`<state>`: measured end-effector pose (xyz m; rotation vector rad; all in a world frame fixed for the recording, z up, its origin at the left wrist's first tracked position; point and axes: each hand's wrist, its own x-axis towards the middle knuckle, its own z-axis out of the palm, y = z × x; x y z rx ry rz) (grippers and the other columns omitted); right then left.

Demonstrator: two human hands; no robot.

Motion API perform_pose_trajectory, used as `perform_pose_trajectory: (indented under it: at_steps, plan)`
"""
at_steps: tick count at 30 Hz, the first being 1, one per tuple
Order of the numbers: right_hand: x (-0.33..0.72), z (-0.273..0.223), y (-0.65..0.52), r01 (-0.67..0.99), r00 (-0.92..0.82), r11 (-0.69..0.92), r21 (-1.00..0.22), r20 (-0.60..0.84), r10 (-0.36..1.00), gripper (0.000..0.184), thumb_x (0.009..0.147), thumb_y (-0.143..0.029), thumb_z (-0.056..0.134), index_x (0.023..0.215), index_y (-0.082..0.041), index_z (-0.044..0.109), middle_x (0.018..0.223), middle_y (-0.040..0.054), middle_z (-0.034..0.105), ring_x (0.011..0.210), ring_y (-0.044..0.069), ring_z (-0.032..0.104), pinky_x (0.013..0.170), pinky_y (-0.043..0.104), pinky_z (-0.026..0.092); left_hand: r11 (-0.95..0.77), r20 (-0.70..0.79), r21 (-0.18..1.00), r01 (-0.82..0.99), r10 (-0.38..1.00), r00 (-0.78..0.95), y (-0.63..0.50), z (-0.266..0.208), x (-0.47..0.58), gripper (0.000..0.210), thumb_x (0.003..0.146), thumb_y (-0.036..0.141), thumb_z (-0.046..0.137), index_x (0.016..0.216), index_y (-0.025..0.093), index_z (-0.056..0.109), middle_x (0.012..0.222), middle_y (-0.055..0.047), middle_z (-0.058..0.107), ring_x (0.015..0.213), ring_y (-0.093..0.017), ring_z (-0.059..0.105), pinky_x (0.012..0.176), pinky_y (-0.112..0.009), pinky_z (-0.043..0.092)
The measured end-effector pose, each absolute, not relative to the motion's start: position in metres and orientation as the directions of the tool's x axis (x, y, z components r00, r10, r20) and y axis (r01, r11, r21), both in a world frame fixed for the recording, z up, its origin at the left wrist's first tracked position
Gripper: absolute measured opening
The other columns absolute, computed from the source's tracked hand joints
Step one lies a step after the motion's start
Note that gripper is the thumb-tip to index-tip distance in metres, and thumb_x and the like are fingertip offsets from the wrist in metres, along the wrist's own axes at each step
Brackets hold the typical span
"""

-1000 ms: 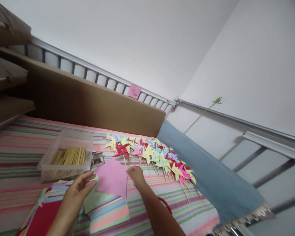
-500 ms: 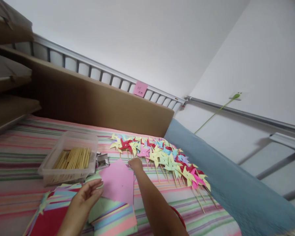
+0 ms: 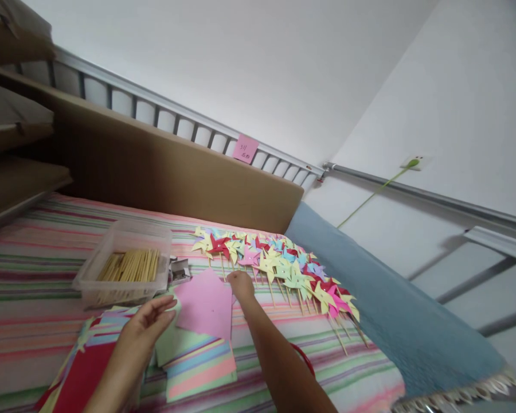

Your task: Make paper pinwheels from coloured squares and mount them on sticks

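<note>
My left hand (image 3: 148, 321) hovers by the left edge of a pink paper sheet (image 3: 206, 304), its thumb apart from its fingers and nothing visible in it. The pink sheet lies on a fan of coloured paper (image 3: 202, 367). Right of the sheet, my right hand (image 3: 241, 284) is closed, fingertips curled at the near edge of a group of paper pinwheels (image 3: 284, 269) on wooden sticks. What those fingers hold, if anything, is hidden. Under my left forearm lies another stack of coloured paper with a red sheet (image 3: 86, 367) on top.
A clear plastic box (image 3: 79, 282) of wooden sticks (image 3: 131, 265) stands on the striped cloth (image 3: 21, 298). Beside it sits a small open box (image 3: 180, 269). A brown board (image 3: 176, 178) rises behind. Blue fabric (image 3: 370, 275) hangs at the right; brown packages (image 3: 12, 126) are stacked at left.
The view has shifted slightly. My left hand stays beside the pink sheet, its thumb now a little higher. My right hand remains closed near the pinwheels, with little visible movement.
</note>
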<state>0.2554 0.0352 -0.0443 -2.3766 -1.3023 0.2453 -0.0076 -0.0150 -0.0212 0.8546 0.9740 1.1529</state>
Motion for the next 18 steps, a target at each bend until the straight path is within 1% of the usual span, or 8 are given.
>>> perform_pose_trajectory:
  at_steps: [3, 5, 6, 8, 10, 14, 16, 18]
  plan:
    - [0.248, -0.048, -0.002, 0.777, 0.492, -0.375, -0.506, 0.115, 0.863, 0.022, 0.089, -0.028, 0.053, 0.105, -0.015, 0.060, 0.107, 0.0063, 0.061, 0.091, 0.019, 0.060, 0.079, 0.036, 0.051, 0.235, -0.204, 0.892, -0.386, 0.972, 0.121, -0.015, -0.013, -0.015, 0.043, 0.048, 0.032, 0.080, 0.085, 0.016, 0.067, 0.093, -0.009, 0.071, 0.091, -0.022, 0.062, 0.076, -0.027, 0.046]
    - [0.238, -0.052, -0.033, 0.787, 0.462, -0.307, -0.535, 0.181, 0.868, 0.016, 0.087, -0.022, 0.052, 0.093, -0.014, 0.065, 0.096, 0.0055, 0.064, 0.088, 0.018, 0.061, 0.080, 0.033, 0.049, 0.223, -0.198, 0.874, -0.432, 0.975, 0.102, -0.015, -0.007, -0.021, 0.042, 0.050, 0.031, 0.080, 0.086, 0.017, 0.067, 0.089, -0.006, 0.071, 0.085, -0.018, 0.062, 0.074, -0.024, 0.046]
    - [0.230, -0.055, -0.049, 0.792, 0.450, -0.276, -0.545, 0.215, 0.867, 0.016, 0.085, -0.018, 0.052, 0.088, -0.015, 0.067, 0.092, 0.0056, 0.065, 0.088, 0.018, 0.061, 0.082, 0.032, 0.048, 0.203, -0.187, 0.862, -0.464, 0.979, 0.080, -0.015, -0.005, -0.025, 0.040, 0.051, 0.031, 0.080, 0.086, 0.017, 0.066, 0.087, -0.005, 0.071, 0.082, -0.016, 0.062, 0.073, -0.023, 0.046]
    - [0.212, -0.061, -0.079, 0.801, 0.421, -0.216, -0.558, 0.270, 0.866, 0.017, 0.083, -0.014, 0.050, 0.086, -0.015, 0.067, 0.090, 0.0061, 0.066, 0.091, 0.019, 0.059, 0.085, 0.031, 0.046, 0.147, -0.166, 0.833, -0.534, 0.986, 0.011, -0.014, 0.000, -0.032, 0.035, 0.053, 0.029, 0.079, 0.083, 0.017, 0.067, 0.080, -0.002, 0.070, 0.075, -0.013, 0.062, 0.071, -0.022, 0.047]
    - [0.191, -0.067, -0.103, 0.806, 0.391, -0.165, -0.569, 0.302, 0.869, 0.018, 0.081, -0.013, 0.050, 0.086, -0.016, 0.067, 0.091, 0.0066, 0.065, 0.093, 0.018, 0.058, 0.088, 0.031, 0.044, 0.062, -0.143, 0.801, -0.595, 0.986, -0.091, -0.013, 0.004, -0.042, 0.030, 0.053, 0.025, 0.079, 0.079, 0.017, 0.067, 0.073, 0.000, 0.069, 0.070, -0.012, 0.062, 0.069, -0.021, 0.047]
    - [0.156, -0.073, -0.119, 0.809, 0.282, -0.029, -0.587, 0.345, 0.895, 0.019, 0.080, -0.014, 0.051, 0.090, -0.019, 0.067, 0.097, 0.0067, 0.064, 0.097, 0.018, 0.057, 0.089, 0.030, 0.044, -0.121, -0.090, 0.756, -0.644, 0.954, -0.285, -0.008, 0.010, -0.071, 0.022, 0.056, 0.016, 0.075, 0.076, 0.017, 0.066, 0.071, 0.002, 0.068, 0.067, -0.011, 0.062, 0.069, -0.022, 0.049]
    - [0.150, -0.072, -0.110, 0.816, 0.274, -0.043, -0.577, 0.321, 0.907, 0.021, 0.079, -0.016, 0.053, 0.094, -0.020, 0.068, 0.104, 0.0070, 0.064, 0.103, 0.019, 0.055, 0.093, 0.030, 0.042, -0.151, -0.088, 0.736, -0.659, 0.945, -0.315, -0.006, 0.009, -0.088, 0.019, 0.058, 0.012, 0.072, 0.075, 0.017, 0.065, 0.069, 0.003, 0.068, 0.067, -0.010, 0.062, 0.069, -0.021, 0.050]
    - [0.155, -0.072, -0.095, 0.819, 0.330, -0.126, -0.560, 0.281, 0.901, 0.024, 0.079, -0.019, 0.054, 0.099, -0.017, 0.068, 0.111, 0.0096, 0.062, 0.110, 0.021, 0.053, 0.098, 0.031, 0.038, -0.145, -0.097, 0.717, -0.682, 0.948, -0.304, -0.006, 0.006, -0.104, 0.017, 0.060, 0.009, 0.070, 0.073, 0.017, 0.065, 0.067, 0.003, 0.068, 0.067, -0.009, 0.062, 0.070, -0.020, 0.051]
